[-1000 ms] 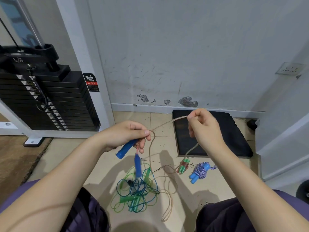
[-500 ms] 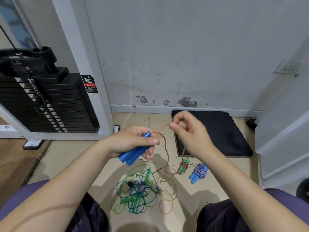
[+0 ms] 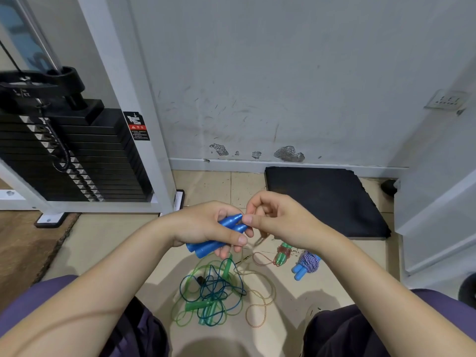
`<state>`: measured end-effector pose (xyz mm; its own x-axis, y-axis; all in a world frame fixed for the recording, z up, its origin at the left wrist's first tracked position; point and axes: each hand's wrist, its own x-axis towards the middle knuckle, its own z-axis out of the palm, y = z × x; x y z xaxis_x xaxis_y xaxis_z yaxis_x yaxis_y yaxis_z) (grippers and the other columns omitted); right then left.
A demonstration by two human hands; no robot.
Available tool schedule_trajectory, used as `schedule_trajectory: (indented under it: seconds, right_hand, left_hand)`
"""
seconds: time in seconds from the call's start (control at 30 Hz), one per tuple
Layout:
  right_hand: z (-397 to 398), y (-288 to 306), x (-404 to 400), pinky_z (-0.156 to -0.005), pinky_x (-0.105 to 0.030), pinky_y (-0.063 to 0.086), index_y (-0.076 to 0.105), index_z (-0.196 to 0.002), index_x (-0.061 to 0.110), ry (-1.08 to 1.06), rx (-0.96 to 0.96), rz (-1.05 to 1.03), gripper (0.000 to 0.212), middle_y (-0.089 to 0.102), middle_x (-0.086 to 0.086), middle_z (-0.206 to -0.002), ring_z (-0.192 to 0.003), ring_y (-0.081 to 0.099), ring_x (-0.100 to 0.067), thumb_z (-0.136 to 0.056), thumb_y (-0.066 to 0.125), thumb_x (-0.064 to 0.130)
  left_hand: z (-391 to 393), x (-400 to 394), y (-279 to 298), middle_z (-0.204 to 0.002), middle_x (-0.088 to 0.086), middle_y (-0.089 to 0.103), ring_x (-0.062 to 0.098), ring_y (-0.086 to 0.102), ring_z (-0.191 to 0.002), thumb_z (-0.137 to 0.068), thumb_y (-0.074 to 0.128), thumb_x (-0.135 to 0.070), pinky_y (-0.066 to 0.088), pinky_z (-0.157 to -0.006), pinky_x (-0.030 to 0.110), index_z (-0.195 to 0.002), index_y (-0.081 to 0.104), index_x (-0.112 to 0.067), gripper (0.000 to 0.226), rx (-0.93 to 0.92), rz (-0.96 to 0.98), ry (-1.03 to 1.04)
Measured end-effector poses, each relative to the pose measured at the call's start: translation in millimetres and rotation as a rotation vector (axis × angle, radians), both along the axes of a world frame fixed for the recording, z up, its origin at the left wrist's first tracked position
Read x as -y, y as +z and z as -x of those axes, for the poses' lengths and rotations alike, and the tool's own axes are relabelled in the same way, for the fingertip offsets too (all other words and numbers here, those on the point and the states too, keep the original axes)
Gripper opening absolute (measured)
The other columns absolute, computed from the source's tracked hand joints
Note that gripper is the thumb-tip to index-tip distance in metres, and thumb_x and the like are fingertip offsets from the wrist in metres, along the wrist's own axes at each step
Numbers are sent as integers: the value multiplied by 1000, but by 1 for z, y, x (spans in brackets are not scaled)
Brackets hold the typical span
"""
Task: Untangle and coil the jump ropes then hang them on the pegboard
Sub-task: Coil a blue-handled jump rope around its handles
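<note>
Two glossy blue tapered plastic handles (image 3: 219, 234) are gripped side by side in the left hand (image 3: 203, 228), above the tiled floor (image 3: 108, 243). Thin beige braided cord (image 3: 260, 239) is pinched by the right hand (image 3: 278, 219); its loops (image 3: 260, 302) lie beside tangled translucent green and blue ropes (image 3: 211, 292).

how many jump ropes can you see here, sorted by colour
tan rope with blue handles, held in the left hand: 1
purple-and-white rope bundle: 1
green-handled bundle with reddish rope: 1
tangled green and blue rope pile: count unclear
total: at least 4
</note>
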<state>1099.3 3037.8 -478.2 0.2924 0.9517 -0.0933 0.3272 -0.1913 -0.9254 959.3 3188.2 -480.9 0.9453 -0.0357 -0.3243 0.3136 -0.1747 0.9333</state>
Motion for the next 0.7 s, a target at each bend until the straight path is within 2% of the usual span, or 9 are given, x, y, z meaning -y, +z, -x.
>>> schedule_trajectory:
  seconds: [0.2, 0.33, 0.4, 0.53, 0.63, 0.7]
  right_hand:
    - [-15, 6, 3, -50, -22, 36, 61, -85, 10, -121, -8, -45, 10, 53, 2, -62, -51, 42, -10, -90, 69, 13]
    - [-23, 8, 8, -56, -28, 39, 57, -88, 7, -104, -81, -27, 8, 60, -3, -64, -55, 48, -15, -93, 62, 9]
    - [-24, 8, 9, -61, -29, 43, 57, -90, 6, -60, -90, 2, 7, 61, -4, -65, -57, 51, -16, -95, 60, 10]
    - [-24, 9, 10, -65, -33, 46, 55, -93, 6, -6, -138, 26, 6, 61, -7, -67, -57, 52, -18, -96, 57, 10]
    - [-26, 10, 10, -60, -31, 45, 55, -95, 3, -5, -160, 11, 12, 59, -11, -66, -54, 50, -20, -97, 58, 15]
    - [-30, 11, 9, -59, -31, 43, 55, -96, 1, -61, -162, -11, 20, 57, -12, -65, -53, 48, -22, -96, 59, 21]
  left_hand:
    - [3, -10, 0, -78, 6, 68, 21, 64, -63, -89, 69, -16, 54, -65, 29, -106, 64, -3, 22, -43, -90, 67]
    - [5, -11, 1, -73, 8, 66, 20, 59, -57, -88, 71, -22, 49, -55, 28, -90, 66, -11, 12, -20, -92, 119]
    - [6, -9, 3, -68, 7, 63, 17, 53, -50, -88, 71, -27, 44, -52, 26, -84, 66, -13, 16, -30, -90, 96]
    - [7, -10, 7, -62, 6, 60, 15, 45, -45, -87, 69, -37, 40, -54, 25, -94, 68, -4, 33, -63, -116, 89]
    - [10, -13, 10, -61, 6, 58, 14, 42, -43, -89, 66, -36, 37, -54, 26, -88, 67, -8, 28, -25, -113, 116]
    - [10, -16, 11, -58, 5, 54, 12, 38, -40, -89, 64, -33, 32, -48, 23, -87, 65, -6, 28, 43, -51, 213]
